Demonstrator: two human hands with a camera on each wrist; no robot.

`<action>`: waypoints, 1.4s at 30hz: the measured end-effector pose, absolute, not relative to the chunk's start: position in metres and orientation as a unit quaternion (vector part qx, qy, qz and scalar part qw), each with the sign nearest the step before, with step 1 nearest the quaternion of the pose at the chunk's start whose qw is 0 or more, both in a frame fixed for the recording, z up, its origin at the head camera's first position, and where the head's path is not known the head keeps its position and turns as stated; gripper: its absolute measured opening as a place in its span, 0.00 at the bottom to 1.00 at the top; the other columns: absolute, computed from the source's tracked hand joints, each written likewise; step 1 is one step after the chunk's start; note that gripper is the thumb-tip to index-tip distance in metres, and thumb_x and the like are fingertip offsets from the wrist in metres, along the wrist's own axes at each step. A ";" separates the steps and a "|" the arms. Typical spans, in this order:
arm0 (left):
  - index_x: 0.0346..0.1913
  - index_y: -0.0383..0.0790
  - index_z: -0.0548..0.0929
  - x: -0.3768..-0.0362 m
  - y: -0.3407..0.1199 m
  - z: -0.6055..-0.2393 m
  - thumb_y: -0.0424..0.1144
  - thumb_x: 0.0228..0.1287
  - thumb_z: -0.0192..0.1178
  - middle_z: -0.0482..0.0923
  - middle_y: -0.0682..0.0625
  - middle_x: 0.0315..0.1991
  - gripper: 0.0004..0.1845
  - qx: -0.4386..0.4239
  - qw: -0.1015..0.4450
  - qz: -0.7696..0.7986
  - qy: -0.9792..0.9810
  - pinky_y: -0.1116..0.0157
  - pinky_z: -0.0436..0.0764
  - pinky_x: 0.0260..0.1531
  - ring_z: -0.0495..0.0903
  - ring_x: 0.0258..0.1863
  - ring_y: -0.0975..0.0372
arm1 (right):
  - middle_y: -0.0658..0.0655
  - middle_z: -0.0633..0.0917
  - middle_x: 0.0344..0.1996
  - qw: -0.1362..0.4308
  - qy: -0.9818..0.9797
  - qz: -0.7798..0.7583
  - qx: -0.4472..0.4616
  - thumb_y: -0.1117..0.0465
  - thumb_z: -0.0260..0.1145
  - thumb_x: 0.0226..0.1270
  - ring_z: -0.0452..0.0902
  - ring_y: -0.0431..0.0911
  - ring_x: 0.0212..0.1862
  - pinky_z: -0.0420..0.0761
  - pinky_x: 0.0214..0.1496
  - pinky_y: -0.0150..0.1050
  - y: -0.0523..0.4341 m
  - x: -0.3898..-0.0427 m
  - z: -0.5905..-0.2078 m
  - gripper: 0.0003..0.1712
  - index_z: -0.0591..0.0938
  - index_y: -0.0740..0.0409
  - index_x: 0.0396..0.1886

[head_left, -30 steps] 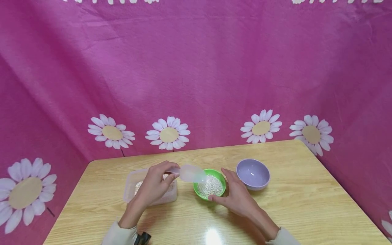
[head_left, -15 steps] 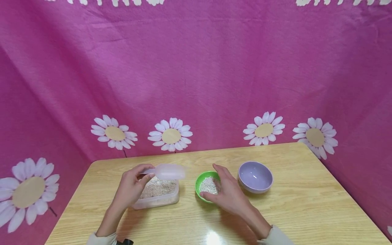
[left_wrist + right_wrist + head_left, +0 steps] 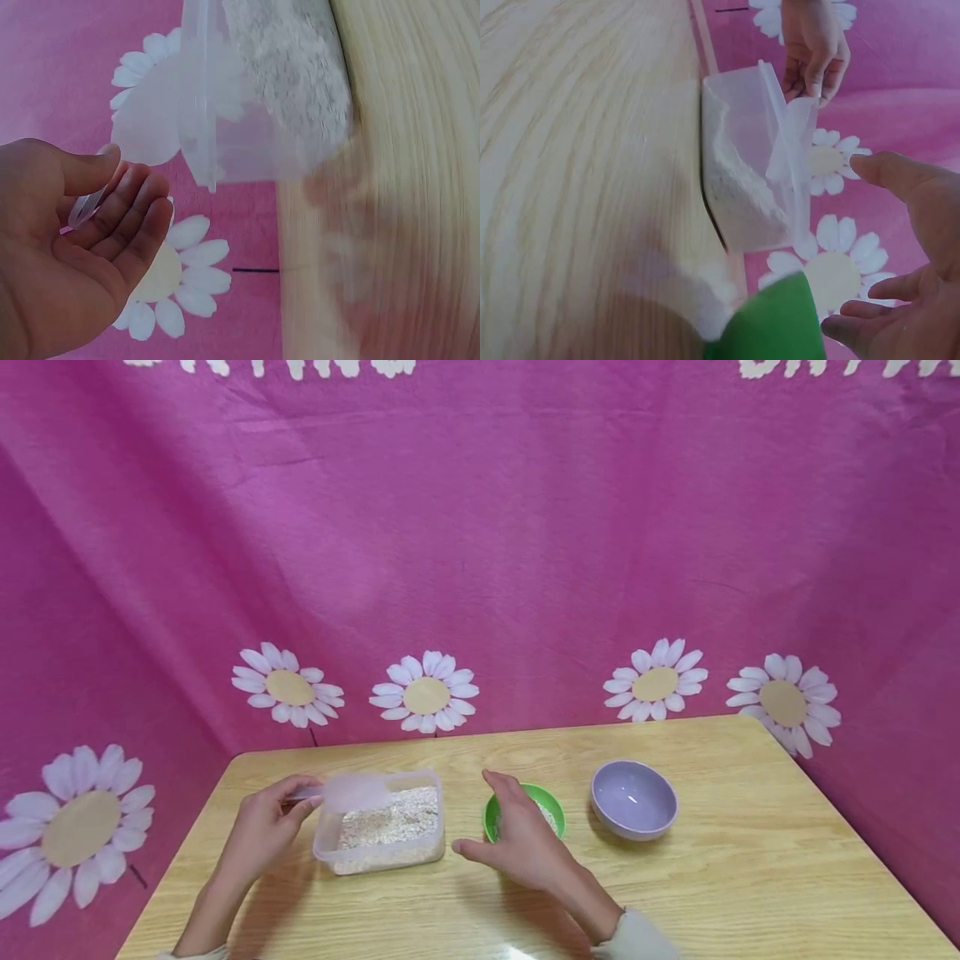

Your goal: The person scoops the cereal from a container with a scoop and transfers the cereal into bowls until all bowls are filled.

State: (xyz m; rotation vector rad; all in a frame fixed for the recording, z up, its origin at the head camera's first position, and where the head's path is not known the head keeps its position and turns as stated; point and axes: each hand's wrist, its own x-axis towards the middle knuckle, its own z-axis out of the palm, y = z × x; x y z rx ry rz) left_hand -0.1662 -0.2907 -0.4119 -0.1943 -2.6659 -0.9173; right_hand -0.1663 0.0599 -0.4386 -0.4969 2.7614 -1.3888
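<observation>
My left hand (image 3: 262, 827) pinches the handle of a translucent plastic scoop (image 3: 354, 792) between thumb and fingers. The scoop's bowl overlaps the back left part of a clear rectangular container (image 3: 322, 847), which holds pale oat flakes (image 3: 405, 818). In the left wrist view the scoop (image 3: 146, 131) points toward the container's rim. My right hand (image 3: 521, 843) is held with fingers and thumb spread, gripping nothing. It hides part of a small green bowl (image 3: 555, 800) with pale flakes inside. The right wrist view shows that hand (image 3: 915, 262) above the green bowl (image 3: 776, 322).
A purple bowl (image 3: 633, 802) stands to the right of the green one. Everything stands on a wooden table (image 3: 712, 860), and a pink cloth (image 3: 525, 552) with white flowers hangs behind and at the sides.
My left hand has carried the scoop left, from the green bowl to over the oat container. My right hand has left the green bowl's rim and shifted left, its fingers spread wider.
</observation>
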 end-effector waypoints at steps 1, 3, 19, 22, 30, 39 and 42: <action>0.51 0.36 0.90 -0.167 -0.292 -0.412 0.31 0.70 0.71 0.92 0.43 0.42 0.09 -0.070 0.156 -0.315 -0.933 0.69 0.82 0.35 0.84 0.36 0.69 | 0.63 0.71 0.79 0.008 0.881 -0.444 -0.162 0.47 0.85 0.57 0.68 0.61 0.79 0.72 0.78 0.61 0.057 -0.166 -0.440 0.60 0.65 0.64 0.82; 0.50 0.34 0.89 -0.168 -0.294 -0.411 0.30 0.70 0.70 0.92 0.42 0.41 0.09 -0.076 0.155 -0.303 -0.937 0.68 0.83 0.35 0.85 0.36 0.64 | 0.64 0.71 0.78 0.010 0.879 -0.444 -0.170 0.47 0.85 0.58 0.69 0.62 0.78 0.72 0.78 0.62 0.051 -0.167 -0.442 0.60 0.65 0.65 0.82; 0.48 0.31 0.89 -0.180 -0.279 -0.413 0.27 0.68 0.69 0.92 0.41 0.41 0.08 -0.096 0.129 -0.282 -0.946 0.62 0.85 0.38 0.90 0.41 0.52 | 0.68 0.71 0.78 0.036 0.863 -0.459 -0.207 0.48 0.80 0.64 0.68 0.62 0.79 0.68 0.81 0.59 0.007 -0.170 -0.459 0.57 0.62 0.69 0.82; 0.49 0.31 0.89 -0.182 -0.274 -0.416 0.28 0.69 0.69 0.92 0.41 0.42 0.08 -0.100 0.113 -0.285 -0.947 0.60 0.86 0.39 0.90 0.41 0.53 | 0.71 0.70 0.79 0.044 0.865 -0.460 -0.199 0.48 0.77 0.67 0.66 0.63 0.80 0.67 0.82 0.59 0.003 -0.171 -0.463 0.56 0.60 0.72 0.83; 0.47 0.33 0.87 -0.189 -0.261 -0.419 0.29 0.71 0.68 0.90 0.44 0.39 0.06 -0.120 0.089 -0.273 -0.950 0.59 0.85 0.39 0.85 0.37 0.59 | 0.72 0.70 0.78 0.043 0.858 -0.473 -0.197 0.50 0.75 0.71 0.67 0.61 0.80 0.67 0.82 0.57 0.002 -0.176 -0.468 0.53 0.60 0.74 0.82; 0.50 0.31 0.87 -0.191 -0.253 -0.436 0.29 0.72 0.67 0.90 0.42 0.41 0.08 -0.140 0.092 -0.282 -0.945 0.60 0.86 0.38 0.85 0.37 0.59 | 0.71 0.72 0.77 0.038 0.851 -0.482 -0.202 0.52 0.75 0.71 0.68 0.60 0.79 0.68 0.81 0.56 0.001 -0.175 -0.470 0.53 0.60 0.73 0.83; 0.52 0.31 0.87 -0.188 -0.250 -0.442 0.28 0.72 0.68 0.90 0.40 0.46 0.09 -0.142 0.102 -0.291 -0.941 0.56 0.88 0.42 0.89 0.42 0.55 | 0.71 0.72 0.77 0.035 0.851 -0.482 -0.203 0.53 0.75 0.71 0.69 0.59 0.79 0.69 0.81 0.55 0.000 -0.174 -0.469 0.52 0.60 0.73 0.83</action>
